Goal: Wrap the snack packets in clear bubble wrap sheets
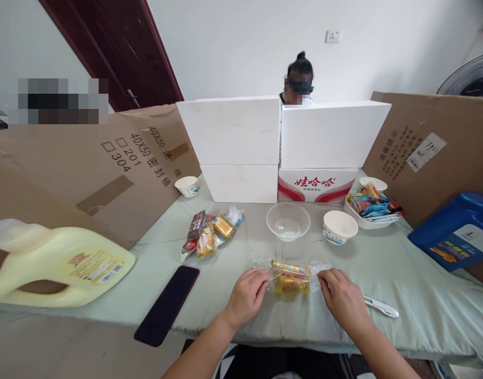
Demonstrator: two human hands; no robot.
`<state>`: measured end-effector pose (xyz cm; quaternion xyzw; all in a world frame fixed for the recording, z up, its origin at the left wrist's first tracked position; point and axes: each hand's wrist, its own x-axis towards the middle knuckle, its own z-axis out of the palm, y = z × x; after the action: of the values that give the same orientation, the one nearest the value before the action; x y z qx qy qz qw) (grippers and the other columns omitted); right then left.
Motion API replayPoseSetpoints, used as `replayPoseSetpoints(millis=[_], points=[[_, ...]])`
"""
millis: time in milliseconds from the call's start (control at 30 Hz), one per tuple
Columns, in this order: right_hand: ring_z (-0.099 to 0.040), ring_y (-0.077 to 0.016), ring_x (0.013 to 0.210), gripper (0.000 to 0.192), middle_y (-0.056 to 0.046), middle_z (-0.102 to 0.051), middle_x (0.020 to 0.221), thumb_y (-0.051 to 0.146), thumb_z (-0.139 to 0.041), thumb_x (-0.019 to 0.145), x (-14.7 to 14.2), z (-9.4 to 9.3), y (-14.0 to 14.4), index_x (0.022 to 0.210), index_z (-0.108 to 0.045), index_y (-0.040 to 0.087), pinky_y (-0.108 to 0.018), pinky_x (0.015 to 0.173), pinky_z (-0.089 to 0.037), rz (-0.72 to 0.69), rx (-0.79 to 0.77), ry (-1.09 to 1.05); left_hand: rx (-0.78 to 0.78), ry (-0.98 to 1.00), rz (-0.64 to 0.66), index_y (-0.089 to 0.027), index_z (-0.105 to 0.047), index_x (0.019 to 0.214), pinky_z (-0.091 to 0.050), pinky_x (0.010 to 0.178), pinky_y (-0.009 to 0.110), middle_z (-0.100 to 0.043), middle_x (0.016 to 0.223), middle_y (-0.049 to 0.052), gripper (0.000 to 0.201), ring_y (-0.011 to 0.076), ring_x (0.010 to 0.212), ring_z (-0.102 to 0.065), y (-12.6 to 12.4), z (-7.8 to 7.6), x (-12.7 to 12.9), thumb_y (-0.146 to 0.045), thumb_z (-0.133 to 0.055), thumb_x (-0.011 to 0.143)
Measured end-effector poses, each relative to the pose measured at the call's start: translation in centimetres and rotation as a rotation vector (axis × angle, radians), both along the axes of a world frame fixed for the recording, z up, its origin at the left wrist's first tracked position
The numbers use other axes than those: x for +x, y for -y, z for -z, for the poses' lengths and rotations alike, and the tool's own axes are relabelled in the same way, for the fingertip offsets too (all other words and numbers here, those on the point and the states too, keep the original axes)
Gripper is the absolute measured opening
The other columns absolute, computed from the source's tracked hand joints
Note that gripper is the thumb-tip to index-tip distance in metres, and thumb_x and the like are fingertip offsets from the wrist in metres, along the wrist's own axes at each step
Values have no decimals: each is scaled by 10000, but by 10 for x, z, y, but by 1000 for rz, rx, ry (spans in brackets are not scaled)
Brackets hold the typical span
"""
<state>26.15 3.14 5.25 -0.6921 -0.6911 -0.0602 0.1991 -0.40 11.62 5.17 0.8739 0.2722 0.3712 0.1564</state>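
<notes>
The clear snack bag (291, 276) lay on the pale green table cover (423, 300), between the two hands. The left hand (246, 296) pinched the bag's left edge with curled fingers; the right hand (341, 296) gripped its right edge likewise. The fingertips were hidden, folded under. The bag's long axis ran left to right; its wrapped contents were hard to make out. Beyond stood a clear bowl (288, 221), farther off a second snack bag (210, 234)
</notes>
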Motion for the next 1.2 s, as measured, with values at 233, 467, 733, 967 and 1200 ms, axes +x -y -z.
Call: replayPoseSetpoints(millis=[233, 467, 733, 967, 1200], points=[[-542, -249, 1051, 210, -67, -648, 1105, 268, -493, 933, -22, -14, 8, 1104, -607, 228, -398, 914, -376, -159, 177, 9, -44, -69, 74, -201, -559, 910, -523, 891, 388, -677, 1100, 90, 195, 215, 1029, -632, 8, -4, 5, -58, -459, 823], [-601, -218, 1050, 231, -49, -694, 1033, 175, -398, 944, -14, -12, -24, 929, -624, 217, -400, 987, -338, -257, 49, -24, -230, -77, 105, -210, -546, 854, -503, 925, 385, -636, 1231, 102, 181, 220, 1134, -601, 12, -7, 4, -69, -466, 774], [-637, -169, 734, 226, -28, -706, 852, 228, -369, 940, 2, -25, -65, 931, -593, 207, -265, 612, -353, 56, -277, -144, -260, -164, 406, -240, -567, 743, -413, 1002, 395, -722, 1060, -43, 263, 213, 1143, -561, 24, -6, -3, -19, -499, 616], [-589, -236, 1018, 214, -98, -669, 1039, 217, -429, 923, -2, -33, -63, 1020, -616, 184, -347, 880, -404, -1, -119, -115, -199, -346, 479, -255, -597, 789, -259, 1100, 488, -714, 906, -31, 252, 219, 998, -580, 35, -13, -7, -88, -531, 612], [-658, -196, 848, 241, -68, -659, 1055, 227, -454, 911, -32, -37, -31, 1107, -592, 209, -294, 726, -472, -158, -319, -146, -139, -72, 306, -192, -611, 1024, -467, 934, 386, -670, 1031, 89, 340, 209, 1016, -586, 4, -24, 43, -59, -369, 826]])
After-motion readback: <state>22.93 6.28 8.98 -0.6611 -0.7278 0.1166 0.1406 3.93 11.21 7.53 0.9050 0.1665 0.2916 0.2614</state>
